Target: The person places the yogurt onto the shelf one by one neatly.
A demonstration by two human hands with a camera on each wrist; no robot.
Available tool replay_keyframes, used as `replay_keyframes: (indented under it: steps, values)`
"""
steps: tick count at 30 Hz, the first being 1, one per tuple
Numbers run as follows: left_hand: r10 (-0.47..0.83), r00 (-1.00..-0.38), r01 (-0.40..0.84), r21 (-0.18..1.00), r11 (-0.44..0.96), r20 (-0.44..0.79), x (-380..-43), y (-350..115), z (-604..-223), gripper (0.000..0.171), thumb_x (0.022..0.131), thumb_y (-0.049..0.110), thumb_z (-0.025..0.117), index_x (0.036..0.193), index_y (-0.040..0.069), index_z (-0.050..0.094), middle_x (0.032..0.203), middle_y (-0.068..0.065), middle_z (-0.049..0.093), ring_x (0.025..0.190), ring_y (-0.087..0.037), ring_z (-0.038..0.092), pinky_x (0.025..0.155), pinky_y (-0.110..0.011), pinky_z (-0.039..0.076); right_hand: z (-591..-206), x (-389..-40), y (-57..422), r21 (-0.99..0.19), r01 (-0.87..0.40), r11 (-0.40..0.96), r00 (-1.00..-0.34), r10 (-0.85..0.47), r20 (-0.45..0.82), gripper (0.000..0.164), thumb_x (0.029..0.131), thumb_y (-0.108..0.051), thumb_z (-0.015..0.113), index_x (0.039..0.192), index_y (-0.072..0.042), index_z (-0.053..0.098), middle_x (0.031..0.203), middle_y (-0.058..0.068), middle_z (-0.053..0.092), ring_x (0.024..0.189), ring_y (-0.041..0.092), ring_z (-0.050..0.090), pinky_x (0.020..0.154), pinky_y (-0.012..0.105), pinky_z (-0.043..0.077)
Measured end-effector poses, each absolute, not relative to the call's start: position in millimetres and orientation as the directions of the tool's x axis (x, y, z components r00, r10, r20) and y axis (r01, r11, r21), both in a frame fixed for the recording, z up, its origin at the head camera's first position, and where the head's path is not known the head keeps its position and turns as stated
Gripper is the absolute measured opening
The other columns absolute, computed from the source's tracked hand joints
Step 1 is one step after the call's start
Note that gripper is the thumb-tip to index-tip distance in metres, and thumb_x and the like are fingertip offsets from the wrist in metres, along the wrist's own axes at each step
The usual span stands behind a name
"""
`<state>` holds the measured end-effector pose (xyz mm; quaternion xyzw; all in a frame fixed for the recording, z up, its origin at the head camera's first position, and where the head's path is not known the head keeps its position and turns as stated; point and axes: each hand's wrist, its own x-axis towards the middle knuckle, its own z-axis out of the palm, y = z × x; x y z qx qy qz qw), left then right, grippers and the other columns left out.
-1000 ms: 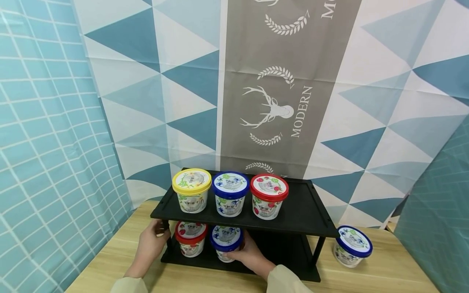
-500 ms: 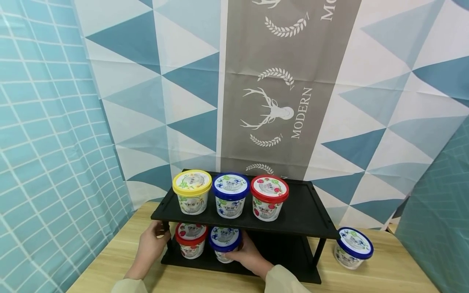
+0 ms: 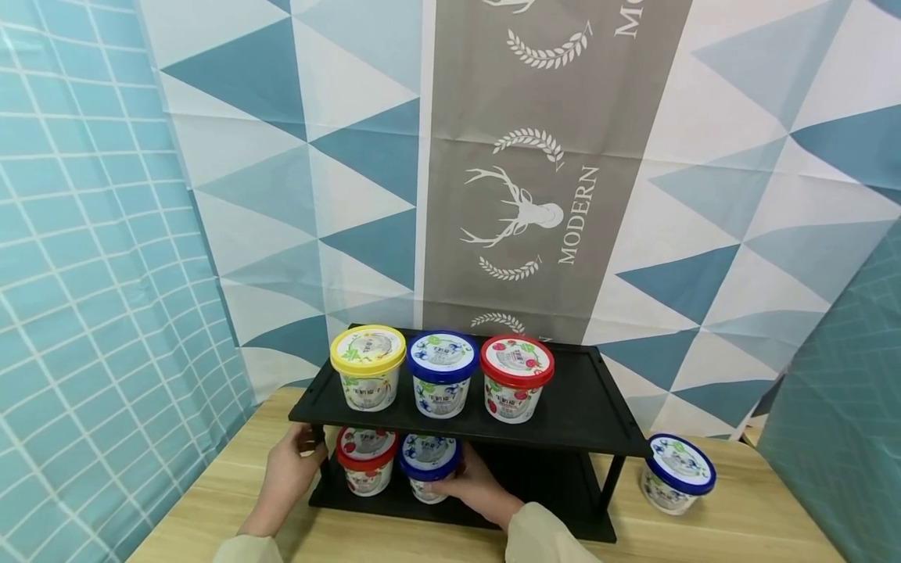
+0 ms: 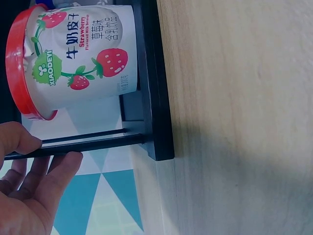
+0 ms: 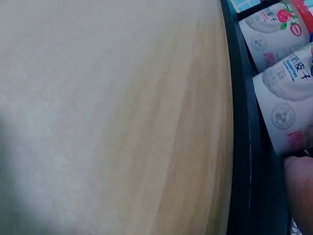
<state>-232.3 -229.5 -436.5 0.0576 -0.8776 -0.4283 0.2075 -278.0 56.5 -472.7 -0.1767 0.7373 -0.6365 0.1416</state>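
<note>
My left hand (image 3: 292, 463) grips the left front post (image 4: 93, 145) of a black two-tier rack (image 3: 563, 407), thumb on one side and fingers on the other. On the lower shelf, near that post, stands a red-lidded strawberry milk tub (image 4: 88, 58). Close to its right is a blue-lidded milk tub (image 3: 428, 461), upright and held by my right hand (image 3: 479, 486). The thumb lies at the tub's front right; the other fingers are largely hidden behind it. In the right wrist view, the thumb (image 5: 301, 183) shows by the base of the blue-lidded tub (image 5: 286, 105).
A yellow-lidded tub (image 3: 368, 367), a blue-lidded tub (image 3: 442, 375) and a red-lidded tub (image 3: 516, 379) line the upper shelf. Another blue-lidded tub (image 3: 677, 473) stands on the wooden table (image 3: 760, 508) right of the rack. A patterned curtain (image 3: 366, 195) hangs behind.
The right hand has shifted the lower blue-lidded tub slightly left, closer to the red-lidded one. My left hand stays on the post.
</note>
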Motion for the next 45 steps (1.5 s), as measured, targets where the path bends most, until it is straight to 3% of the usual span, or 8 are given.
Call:
replay_keyframes:
  steps: [7, 12, 17, 28, 45]
  values:
    - [-0.269, -0.909, 0.089, 0.779, 0.620, 0.318, -232.1, -230.3, -436.1, 0.033, 0.082, 0.008, 0.053, 0.114, 0.003, 0.048, 0.106, -0.023, 0.057, 0.096, -0.034, 0.057, 0.075, -0.038, 0.050, -470.8, -282.8, 60.1, -0.986, -0.066, 0.152, -0.873, -0.487, -0.016, 0.089, 0.070, -0.029, 0.073, 0.139, -0.018, 0.018, 0.134, 0.010, 0.040, 0.120, 0.030, 0.042, 0.097, 0.047, 0.037]
    - [-0.269, -0.907, 0.093, 0.778, 0.622, 0.324, -232.1, -230.0, -436.3, 0.032, 0.081, 0.008, 0.053, 0.113, 0.003, 0.049, 0.105, -0.023, 0.057, 0.096, -0.034, 0.057, 0.075, -0.039, 0.051, -470.1, -281.9, 63.1, -0.979, -0.057, 0.194, -0.881, -0.471, -0.041, 0.090, 0.068, -0.028, 0.075, 0.139, -0.014, 0.022, 0.130, 0.011, 0.044, 0.115, 0.029, 0.046, 0.094, 0.046, 0.041]
    - [-0.269, -0.902, 0.103, 0.774, 0.625, 0.337, -231.3, -229.7, -436.7, 0.032, 0.081, 0.006, 0.054, 0.112, 0.003, 0.050, 0.103, -0.022, 0.058, 0.094, -0.034, 0.058, 0.075, -0.039, 0.051, -468.3, -276.1, 61.6, -0.984, -0.062, 0.167, -0.890, -0.455, -0.022, 0.090, 0.067, -0.028, 0.075, 0.138, -0.017, 0.021, 0.132, 0.009, 0.042, 0.118, 0.029, 0.045, 0.096, 0.046, 0.040]
    - [-0.275, -0.908, 0.082, 0.779, 0.622, 0.316, -232.0, -231.0, -437.7, 0.032, 0.081, 0.008, 0.053, 0.113, 0.002, 0.050, 0.105, -0.023, 0.057, 0.095, -0.034, 0.057, 0.075, -0.039, 0.050, -467.6, -264.6, 51.7, -0.986, -0.047, 0.162, -0.949, -0.317, -0.007, 0.097, 0.065, -0.036, 0.075, 0.138, -0.011, 0.017, 0.134, 0.015, 0.037, 0.121, 0.036, 0.039, 0.096, 0.047, 0.039]
    - [-0.268, -0.909, 0.094, 0.786, 0.611, 0.318, -233.0, -230.3, -437.8, 0.032, 0.082, 0.007, 0.053, 0.113, 0.002, 0.050, 0.106, -0.023, 0.058, 0.096, -0.034, 0.058, 0.076, -0.040, 0.051, -465.3, -277.0, 60.2, -0.991, -0.002, 0.132, -0.898, -0.436, -0.056, 0.090, 0.071, -0.032, 0.072, 0.139, -0.014, 0.015, 0.135, 0.014, 0.036, 0.122, 0.034, 0.039, 0.097, 0.049, 0.037]
